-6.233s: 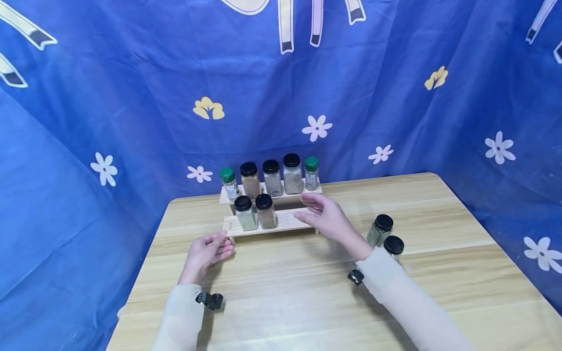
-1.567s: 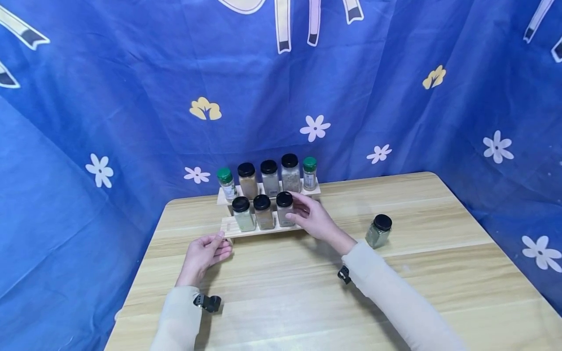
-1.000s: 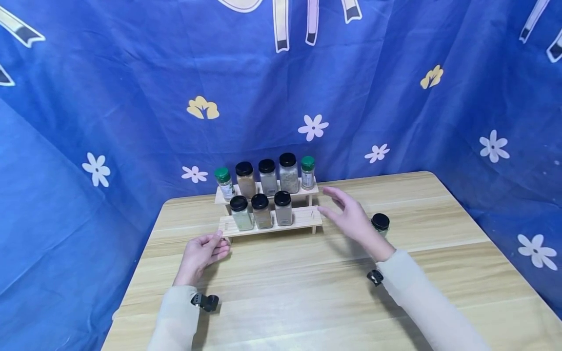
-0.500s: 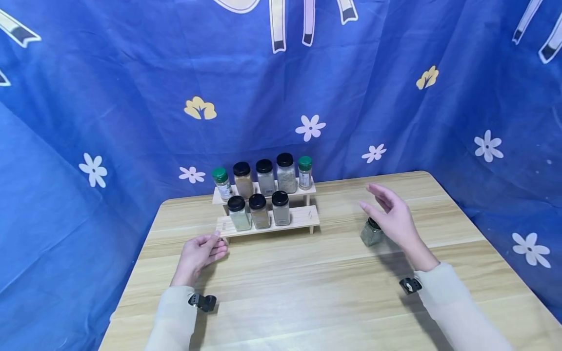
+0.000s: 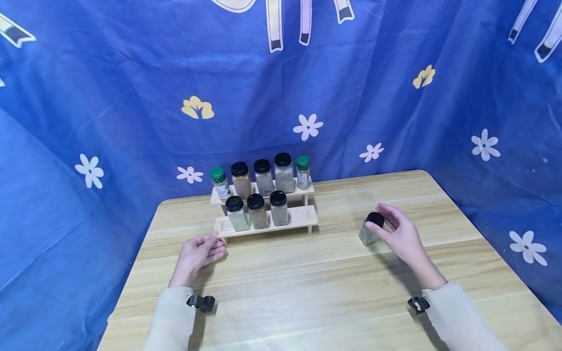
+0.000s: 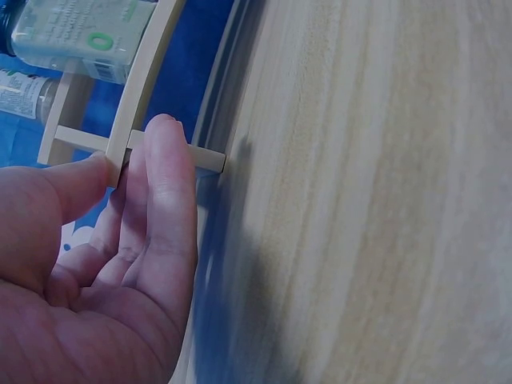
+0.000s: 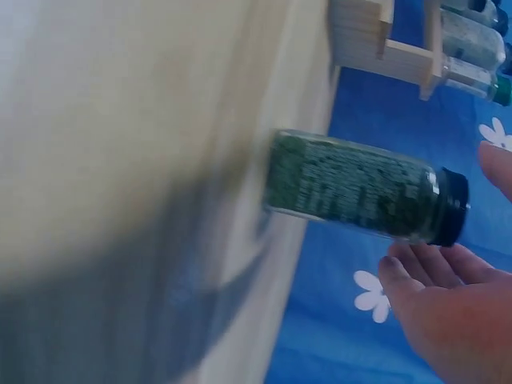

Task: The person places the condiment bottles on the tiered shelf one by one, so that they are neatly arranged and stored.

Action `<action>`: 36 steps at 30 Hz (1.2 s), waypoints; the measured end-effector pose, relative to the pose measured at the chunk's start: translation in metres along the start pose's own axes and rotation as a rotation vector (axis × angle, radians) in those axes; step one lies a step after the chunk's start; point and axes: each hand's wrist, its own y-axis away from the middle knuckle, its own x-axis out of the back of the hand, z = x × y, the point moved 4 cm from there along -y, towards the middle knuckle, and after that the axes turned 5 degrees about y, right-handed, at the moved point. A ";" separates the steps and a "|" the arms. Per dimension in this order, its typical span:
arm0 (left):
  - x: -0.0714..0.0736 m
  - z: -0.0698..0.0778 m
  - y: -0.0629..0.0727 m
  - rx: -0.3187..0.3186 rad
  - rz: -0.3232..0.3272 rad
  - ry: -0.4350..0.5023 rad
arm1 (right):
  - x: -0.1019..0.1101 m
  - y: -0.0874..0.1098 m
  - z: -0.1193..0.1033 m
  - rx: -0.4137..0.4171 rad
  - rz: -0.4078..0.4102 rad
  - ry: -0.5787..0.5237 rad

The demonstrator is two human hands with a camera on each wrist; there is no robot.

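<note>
My left hand (image 5: 201,253) pinches the left end of the two-tier wooden spice rack (image 5: 300,216), thumb on top and fingers beneath, as the left wrist view shows. My right hand (image 5: 401,236) is around the black lid of a glass spice jar (image 7: 352,188) filled with green flakes. Thumb and fingers are spread on either side of the lid, with a gap visible in the right wrist view. That jar (image 5: 367,236) stands upright on the table. On the lower tier stand three black-lidded jars: pale green (image 5: 238,219), brown (image 5: 258,218) and greyish (image 5: 279,214).
Several jars fill the upper tier, with a green-capped shaker (image 5: 221,187) at its left end and another green-capped shaker (image 5: 303,176) at its right. The lower tier's right end is bare wood. A blue patterned cloth (image 5: 342,97) hangs behind the wooden table (image 5: 290,292).
A third jar, the greyish one, went from the table's right onto the lower tier. My right hand then let go and moved right to the green-flake jar. My left hand stays at the rack.
</note>
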 end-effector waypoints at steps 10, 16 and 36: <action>0.001 0.000 0.002 0.000 -0.003 -0.003 | -0.014 0.013 0.022 -0.127 -0.036 -0.034; 0.001 -0.001 0.003 0.003 -0.001 -0.013 | -0.019 0.019 0.026 -0.219 0.002 -0.041; 0.001 0.000 0.001 -0.006 0.006 -0.010 | -0.036 -0.006 -0.014 -0.024 -0.070 -0.120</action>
